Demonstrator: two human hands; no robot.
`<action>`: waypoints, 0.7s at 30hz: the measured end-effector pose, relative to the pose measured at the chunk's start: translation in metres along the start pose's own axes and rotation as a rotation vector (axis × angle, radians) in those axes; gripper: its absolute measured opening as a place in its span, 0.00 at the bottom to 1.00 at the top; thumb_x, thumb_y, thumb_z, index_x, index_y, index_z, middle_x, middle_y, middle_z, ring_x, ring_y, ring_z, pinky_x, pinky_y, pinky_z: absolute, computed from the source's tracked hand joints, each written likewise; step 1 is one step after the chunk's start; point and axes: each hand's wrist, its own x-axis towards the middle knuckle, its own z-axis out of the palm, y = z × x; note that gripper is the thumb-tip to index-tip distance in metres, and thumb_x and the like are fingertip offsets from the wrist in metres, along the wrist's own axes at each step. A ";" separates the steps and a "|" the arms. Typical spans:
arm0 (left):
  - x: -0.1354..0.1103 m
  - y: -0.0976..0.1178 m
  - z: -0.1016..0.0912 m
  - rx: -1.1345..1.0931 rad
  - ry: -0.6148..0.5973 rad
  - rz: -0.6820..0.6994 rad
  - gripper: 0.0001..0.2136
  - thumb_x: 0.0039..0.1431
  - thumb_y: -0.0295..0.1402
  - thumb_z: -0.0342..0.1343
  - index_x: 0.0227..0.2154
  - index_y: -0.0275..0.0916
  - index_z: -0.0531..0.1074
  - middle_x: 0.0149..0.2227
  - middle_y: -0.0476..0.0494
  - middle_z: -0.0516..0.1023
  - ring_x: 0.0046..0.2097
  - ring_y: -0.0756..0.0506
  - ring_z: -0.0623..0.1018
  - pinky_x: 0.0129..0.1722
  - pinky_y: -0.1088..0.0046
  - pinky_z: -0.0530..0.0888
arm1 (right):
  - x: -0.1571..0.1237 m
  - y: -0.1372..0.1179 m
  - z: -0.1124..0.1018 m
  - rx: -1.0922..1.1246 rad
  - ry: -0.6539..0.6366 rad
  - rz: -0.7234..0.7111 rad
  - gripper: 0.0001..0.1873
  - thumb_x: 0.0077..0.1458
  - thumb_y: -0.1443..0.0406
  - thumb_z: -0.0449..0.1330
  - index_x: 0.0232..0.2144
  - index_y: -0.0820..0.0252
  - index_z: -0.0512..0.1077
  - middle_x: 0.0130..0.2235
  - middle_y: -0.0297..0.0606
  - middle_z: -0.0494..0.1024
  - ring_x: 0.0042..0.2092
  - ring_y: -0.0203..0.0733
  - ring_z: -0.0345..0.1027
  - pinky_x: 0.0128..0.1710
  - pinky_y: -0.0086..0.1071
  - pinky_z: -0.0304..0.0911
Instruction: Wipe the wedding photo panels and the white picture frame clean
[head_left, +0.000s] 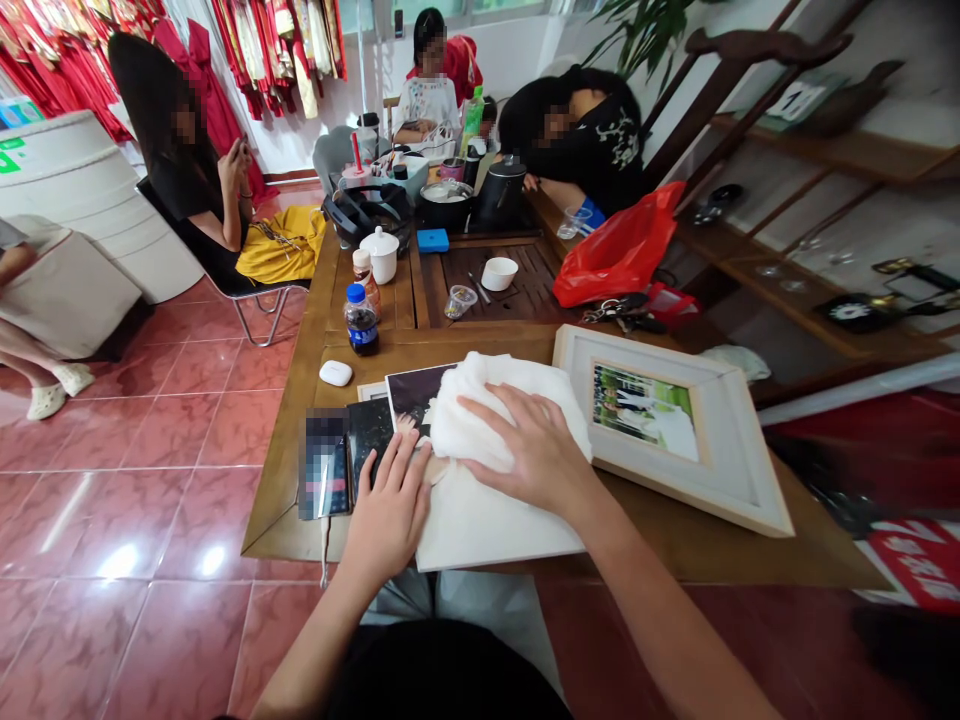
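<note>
A large photo print (499, 525), mostly white with a dark upper left part, lies on the table in front of me. On it rests a bunched white cloth (469, 380). My right hand (544, 455) grips this cloth from above, fingers bent and spread over it. My left hand (390, 505) lies flat at the print's left edge with its fingers stretched out, holding nothing. Part of the picture is hidden under the cloth and both hands. To the right, a wide white picture frame (724, 420) with a small outdoor photo lies tilted, close to the print.
Left of the print are a phone (326, 470) with a cable, an earbud case (335, 373) and a cola bottle (361, 322). Behind stand a lidded white cup (381, 257), a small bowl (499, 273) and a red plastic bag (622, 250). Several people sit around.
</note>
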 end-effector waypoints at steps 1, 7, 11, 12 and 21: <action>0.000 0.000 0.000 -0.003 -0.004 0.000 0.22 0.75 0.34 0.39 0.68 0.40 0.58 0.73 0.43 0.57 0.74 0.43 0.55 0.70 0.56 0.56 | 0.001 -0.001 0.001 0.008 -0.019 -0.027 0.36 0.60 0.49 0.59 0.67 0.53 0.64 0.65 0.54 0.66 0.66 0.63 0.58 0.62 0.57 0.52; 0.001 0.000 0.000 0.010 0.001 0.004 0.23 0.75 0.33 0.39 0.70 0.40 0.55 0.73 0.43 0.57 0.74 0.43 0.55 0.70 0.57 0.56 | 0.004 0.014 0.001 0.019 -0.036 -0.033 0.35 0.60 0.49 0.59 0.67 0.52 0.63 0.65 0.52 0.66 0.65 0.60 0.59 0.63 0.57 0.51; 0.001 0.000 0.002 0.018 0.002 0.002 0.25 0.75 0.33 0.40 0.71 0.42 0.52 0.73 0.43 0.58 0.74 0.43 0.56 0.70 0.56 0.56 | 0.010 0.029 -0.001 0.011 0.005 0.098 0.35 0.62 0.45 0.56 0.67 0.52 0.63 0.64 0.52 0.67 0.64 0.60 0.61 0.59 0.55 0.55; 0.001 0.000 0.002 0.016 0.000 0.005 0.25 0.75 0.33 0.40 0.72 0.42 0.52 0.72 0.42 0.58 0.74 0.43 0.56 0.70 0.56 0.56 | 0.012 0.031 -0.001 0.008 0.007 0.116 0.36 0.62 0.45 0.55 0.66 0.52 0.63 0.64 0.52 0.67 0.64 0.60 0.61 0.58 0.54 0.56; 0.001 -0.002 0.001 0.009 -0.018 0.022 0.25 0.75 0.33 0.38 0.72 0.40 0.51 0.73 0.42 0.55 0.74 0.42 0.54 0.70 0.54 0.55 | 0.058 -0.002 0.011 0.045 -0.100 0.017 0.38 0.62 0.45 0.57 0.68 0.51 0.61 0.66 0.53 0.64 0.66 0.62 0.56 0.63 0.56 0.48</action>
